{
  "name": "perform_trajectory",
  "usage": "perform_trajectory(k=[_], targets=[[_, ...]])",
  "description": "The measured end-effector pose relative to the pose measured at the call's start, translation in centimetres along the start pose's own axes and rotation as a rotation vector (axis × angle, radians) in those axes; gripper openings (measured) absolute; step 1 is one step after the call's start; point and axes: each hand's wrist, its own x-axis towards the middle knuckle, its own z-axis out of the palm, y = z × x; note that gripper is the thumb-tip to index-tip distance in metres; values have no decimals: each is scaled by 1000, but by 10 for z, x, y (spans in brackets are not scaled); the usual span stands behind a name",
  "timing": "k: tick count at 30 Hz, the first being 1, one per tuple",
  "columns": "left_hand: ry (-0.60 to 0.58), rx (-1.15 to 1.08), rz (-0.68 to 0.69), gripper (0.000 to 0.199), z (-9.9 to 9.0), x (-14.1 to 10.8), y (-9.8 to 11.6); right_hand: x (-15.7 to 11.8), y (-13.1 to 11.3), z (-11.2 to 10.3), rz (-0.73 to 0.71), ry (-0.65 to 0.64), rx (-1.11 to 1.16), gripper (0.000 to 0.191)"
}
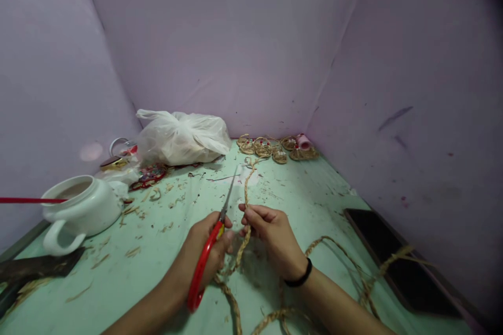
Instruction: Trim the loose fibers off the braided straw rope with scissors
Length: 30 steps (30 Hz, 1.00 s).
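Red-handled scissors lie in my left hand, its fingers wrapped round them near the pivot. Their blades look closed and point up and away. My right hand, with a black band on the wrist, pinches a braided straw cord between thumb and fingers. The cord's frayed far end reaches toward the back of the green table. Below my hands it bends and runs on in loose loops toward the front and right.
A white teapot with a red stick stands at the left. Behind it are a tied white plastic bag and a beaded item. Small woven pieces sit at the back. A dark flat tray lies right. Straw scraps are scattered about.
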Motion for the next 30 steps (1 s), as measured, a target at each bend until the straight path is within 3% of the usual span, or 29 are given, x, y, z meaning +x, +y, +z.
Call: perform_trajectory(k=[3,6,11,16,26,30], targets=[[84,282,126,14,-16,1,1,0,-3,-4,-22,52,-55,25],[84,626,277,23,-26,3,2,0,-4,-7,-52,53,-58,25],[49,996,324,32,-24,10,0,-2,-4,-9,-84,81,-218,9],[27,1116,343,33,-22,14,-5,0,-5,-12,-68,149,-221,16],[31,1224,361,35,-23,15,-8,-4,-9,-13,-302,75,-437,14],[63,1348,402,32,-25,16,-10,-3,-8,-13,-325,94,-466,18]])
